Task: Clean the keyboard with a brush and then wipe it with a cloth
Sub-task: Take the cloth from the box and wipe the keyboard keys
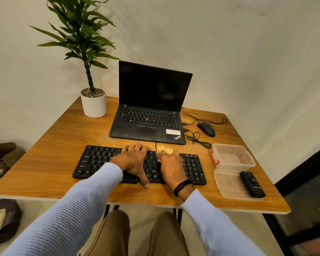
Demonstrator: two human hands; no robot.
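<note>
Keyboard lies at the 6 o'clock side of the tabletop, just in front of the person, with the laptop behind it at 12 o'clock. The left hand rests flat on the middle keys, fingers straight and spread, holding nothing. I think it presses down so the keyboard does not slide. The right hand has its fingers curled round a pale crumpled cloth and holds it on the far row of keys, so the wiping step seems to be in hand. At 3 o'clock stand an open plastic box and its lid, within easy reach — a small black device lies on the lid. A brush I cannot find.
</note>
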